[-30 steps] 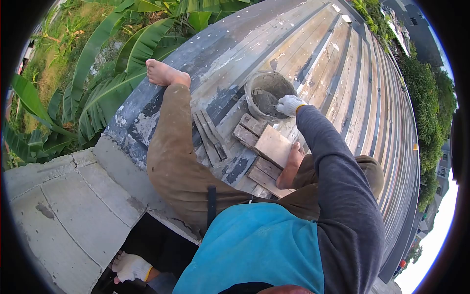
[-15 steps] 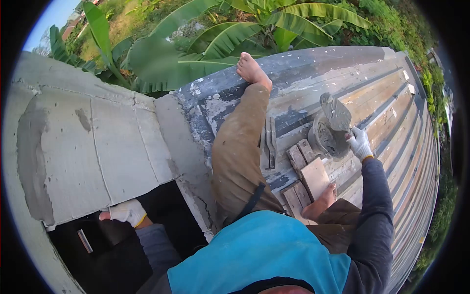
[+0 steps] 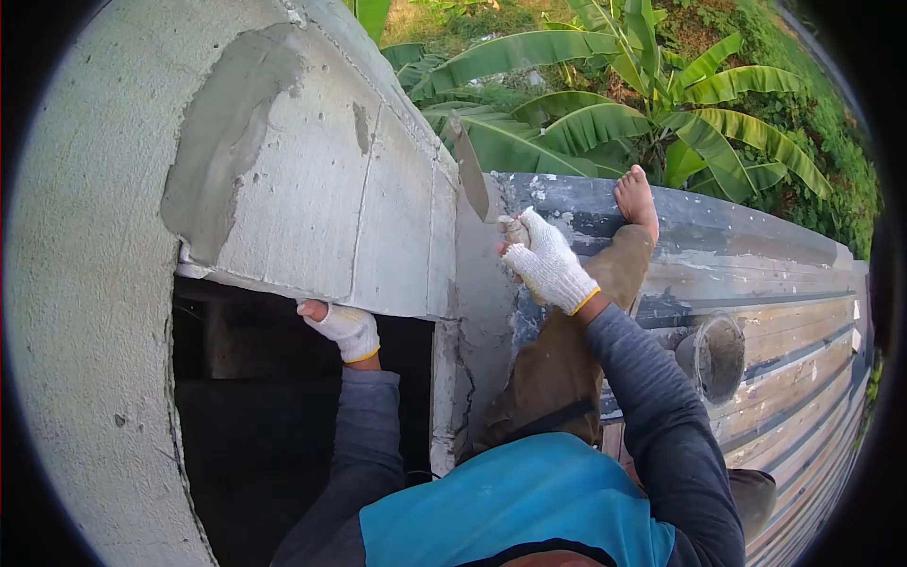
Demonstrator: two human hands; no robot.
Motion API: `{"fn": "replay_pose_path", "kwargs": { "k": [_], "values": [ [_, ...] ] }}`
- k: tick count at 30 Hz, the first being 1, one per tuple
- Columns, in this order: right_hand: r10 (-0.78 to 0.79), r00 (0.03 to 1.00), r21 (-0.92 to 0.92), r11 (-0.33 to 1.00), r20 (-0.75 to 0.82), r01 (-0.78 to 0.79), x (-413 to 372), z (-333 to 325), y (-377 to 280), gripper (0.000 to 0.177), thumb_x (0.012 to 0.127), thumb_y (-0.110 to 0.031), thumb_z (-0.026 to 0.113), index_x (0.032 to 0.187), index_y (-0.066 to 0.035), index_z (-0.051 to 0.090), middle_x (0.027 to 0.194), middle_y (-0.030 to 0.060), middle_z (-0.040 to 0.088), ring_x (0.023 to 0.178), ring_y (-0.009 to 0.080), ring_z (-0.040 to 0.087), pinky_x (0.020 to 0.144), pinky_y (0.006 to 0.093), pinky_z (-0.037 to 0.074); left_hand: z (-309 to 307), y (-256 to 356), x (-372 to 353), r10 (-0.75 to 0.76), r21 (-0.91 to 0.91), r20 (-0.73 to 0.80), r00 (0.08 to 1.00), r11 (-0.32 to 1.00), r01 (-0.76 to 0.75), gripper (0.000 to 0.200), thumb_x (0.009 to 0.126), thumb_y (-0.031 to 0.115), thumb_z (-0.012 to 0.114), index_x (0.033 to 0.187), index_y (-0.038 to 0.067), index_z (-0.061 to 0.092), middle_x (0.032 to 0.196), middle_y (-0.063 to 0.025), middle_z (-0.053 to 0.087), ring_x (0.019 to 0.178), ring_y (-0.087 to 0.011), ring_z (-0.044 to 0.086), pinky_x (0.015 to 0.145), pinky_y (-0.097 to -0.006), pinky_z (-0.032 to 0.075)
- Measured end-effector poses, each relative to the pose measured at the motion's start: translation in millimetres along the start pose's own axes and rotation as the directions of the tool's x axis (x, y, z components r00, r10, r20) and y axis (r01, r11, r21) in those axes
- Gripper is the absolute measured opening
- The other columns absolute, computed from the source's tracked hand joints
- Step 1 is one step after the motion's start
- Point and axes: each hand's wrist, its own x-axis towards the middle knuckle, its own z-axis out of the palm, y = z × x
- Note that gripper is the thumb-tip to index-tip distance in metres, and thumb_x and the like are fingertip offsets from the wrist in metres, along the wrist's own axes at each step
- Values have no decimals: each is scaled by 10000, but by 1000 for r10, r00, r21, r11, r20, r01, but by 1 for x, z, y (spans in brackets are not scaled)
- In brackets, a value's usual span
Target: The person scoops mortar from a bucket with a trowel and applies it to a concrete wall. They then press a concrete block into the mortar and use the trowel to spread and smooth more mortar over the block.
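My right hand (image 3: 546, 260), in a white knit glove, grips the handle of a trowel (image 3: 470, 168) whose grey blade points up along the right edge of the concrete block wall (image 3: 321, 180). My left hand (image 3: 344, 329), also gloved, presses up against the underside of the blocks at the top of a dark opening (image 3: 283, 416). A patch of wet grey mortar (image 3: 219, 161) covers the upper left part of the blocks. My bare foot (image 3: 636, 200) rests on the roof edge.
A mortar bucket (image 3: 713, 356) stands on the sloping metal roof (image 3: 784, 321) to my right. Banana plants (image 3: 624, 104) grow beyond the roof edge. Rendered concrete wall (image 3: 85, 378) frames the opening on the left.
My right hand lifted the trowel out of the bucket and swung it left to the block wall. My view turned from the roof to the wall. My left hand stayed under the blocks.
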Motion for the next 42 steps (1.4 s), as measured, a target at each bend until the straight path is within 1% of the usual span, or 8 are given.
{"fn": "replay_pose_path", "kwargs": {
  "k": [1,5,8,15,27,33,39,42],
  "values": [
    [-14,1000,-151,988,17,16,19,14,1,348,841,-217,701,1065,-10,534,926,223,660,943,416,650,805,431,518,1,-1,-2,6,-3,-7,1000,1000,-6,1086,838,833,447,1517,1,284,1544,-150,352,1388,-314,385,1159,-468,310],
    [-156,988,-349,925,8,149,74,51,-19,358,856,-219,656,1121,-13,529,921,192,669,758,345,666,716,452,522,2,-2,-2,45,56,-11,999,997,-44,1106,839,855,402,1498,-27,299,1520,-161,372,1367,-301,405,1148,-461,322],
    [-110,993,-518,848,39,114,97,51,-50,411,838,-218,660,1160,2,528,1024,296,648,1016,489,608,841,499,502,2,1,-4,55,134,-12,998,990,-53,1102,845,855,392,1497,-29,302,1515,-161,376,1360,-301,411,1145,-458,324],
    [-290,919,-626,673,266,393,96,26,-31,418,818,-147,677,1183,-7,529,1054,283,644,1005,470,620,846,491,511,4,0,-6,16,82,-9,1000,997,-15,1087,847,853,392,1521,8,279,1542,-146,343,1387,-304,372,1157,-453,301],
    [-249,930,-468,810,269,353,-58,89,-6,405,784,-112,689,1147,-48,522,1024,210,602,942,430,628,790,500,520,7,-1,-5,-33,-146,15,999,989,35,1034,877,793,450,1501,-14,281,1509,-179,364,1358,-307,409,1137,-461,335],
    [-224,975,-388,899,-12,202,15,62,-20,401,830,-194,700,1158,-46,523,947,239,644,920,458,637,755,466,511,6,1,-5,16,-14,11,1000,1000,-16,1055,871,824,397,1518,-1,278,1536,-163,349,1387,-312,383,1164,-462,300],
    [-194,968,-442,863,157,244,84,41,-60,401,810,-194,698,1135,-22,538,966,250,659,926,473,626,774,492,515,8,2,-3,60,60,9,998,996,-61,1056,883,827,356,1517,-13,267,1534,-164,346,1392,-300,371,1161,-449,299],
    [-372,895,-448,775,247,446,50,53,-32,386,792,-140,708,1134,-45,554,959,209,660,902,434,644,759,464,524,7,2,-4,42,51,7,999,998,-42,1056,880,826,368,1521,-6,259,1534,-164,346,1392,-305,370,1159,-455,305]
  ]
}}
